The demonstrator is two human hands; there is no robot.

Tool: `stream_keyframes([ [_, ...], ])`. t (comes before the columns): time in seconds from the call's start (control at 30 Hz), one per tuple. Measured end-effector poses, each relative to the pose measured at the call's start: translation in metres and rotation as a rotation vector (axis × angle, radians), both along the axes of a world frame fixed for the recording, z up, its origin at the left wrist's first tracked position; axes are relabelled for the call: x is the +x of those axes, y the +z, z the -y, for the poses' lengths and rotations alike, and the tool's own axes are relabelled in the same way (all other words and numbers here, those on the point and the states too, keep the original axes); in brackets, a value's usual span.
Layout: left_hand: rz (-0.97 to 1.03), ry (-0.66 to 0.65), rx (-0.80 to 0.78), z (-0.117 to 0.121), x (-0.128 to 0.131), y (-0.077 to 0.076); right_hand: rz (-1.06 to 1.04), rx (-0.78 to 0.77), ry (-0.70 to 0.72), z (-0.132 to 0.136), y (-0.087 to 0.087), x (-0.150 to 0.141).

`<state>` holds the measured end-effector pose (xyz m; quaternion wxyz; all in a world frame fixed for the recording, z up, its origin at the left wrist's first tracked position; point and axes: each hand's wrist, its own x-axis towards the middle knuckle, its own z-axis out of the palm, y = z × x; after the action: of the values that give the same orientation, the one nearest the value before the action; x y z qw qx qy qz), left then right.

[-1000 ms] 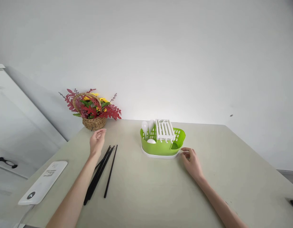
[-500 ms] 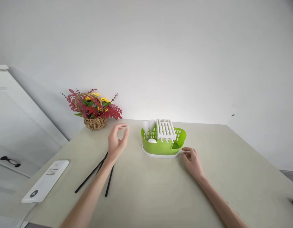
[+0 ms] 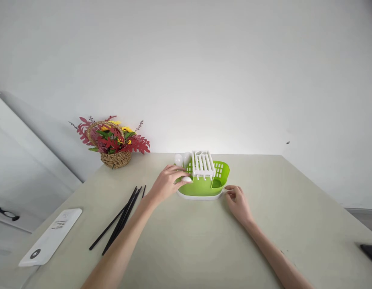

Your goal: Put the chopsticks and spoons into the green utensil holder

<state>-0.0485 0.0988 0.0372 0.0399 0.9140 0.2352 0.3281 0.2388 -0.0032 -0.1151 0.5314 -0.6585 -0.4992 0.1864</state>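
Nearest to me on the pale surface (image 3: 189, 241), a dark object (image 3: 370, 253) juts in at the right, too cut off to name, and a white device (image 3: 50, 239) lies flat at the left, its cord trailing off the near end. Beside the left forearm, which covers part of them, lie black sticks (image 3: 122, 220), loosely fanned and within easy reach. Further in, the right hand (image 3: 238, 204) rests with fingers loosely curled, tips at the right end of the white tray (image 3: 200, 197), probably to steady it; I can't tell whether they pinch it. The left hand (image 3: 166, 182) reaches to the near left rim of the green basket (image 3: 201, 187), thumb below and fingers above a white spoon (image 3: 186, 179), though I can't tell if that grip has tightened. The basket sits upright in the tray, presumably so drips collect there; a slotted rack (image 3: 204, 173) rides across its middle, and two more spoons (image 3: 178, 159) lean behind. Beyond, near the wall (image 3: 186, 80), flowers stand in a wicker basket (image 3: 116, 159).
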Motion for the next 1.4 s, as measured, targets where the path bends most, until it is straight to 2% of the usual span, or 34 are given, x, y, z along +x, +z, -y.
stream_keyframes([
  [0.1, 0.038, 0.019, 0.013, -0.006, -0.002, 0.001, 0.003, 0.006, 0.007, 0.0, 0.0, 0.0],
  [0.23, 0.063, 0.055, 0.079, -0.012, -0.002, 0.01, 0.005, 0.011, 0.012, -0.001, -0.001, 0.0],
  [0.5, 0.066, 0.171, 0.121, -0.028, 0.009, 0.019, 0.011, 0.014, 0.015, -0.002, -0.002, 0.0],
  [0.83, 0.007, 0.124, -0.04, -0.055, 0.022, 0.021, 0.039, 0.007, 0.024, -0.002, 0.001, -0.001],
  [1.07, 0.003, 0.07, -0.23, -0.07, 0.026, 0.019, 0.053, -0.001, 0.036, -0.002, 0.0, -0.001],
  [1.4, 0.075, 0.09, -0.183, -0.064, 0.03, 0.016, 0.073, 0.002, 0.046, -0.002, -0.001, -0.001],
])
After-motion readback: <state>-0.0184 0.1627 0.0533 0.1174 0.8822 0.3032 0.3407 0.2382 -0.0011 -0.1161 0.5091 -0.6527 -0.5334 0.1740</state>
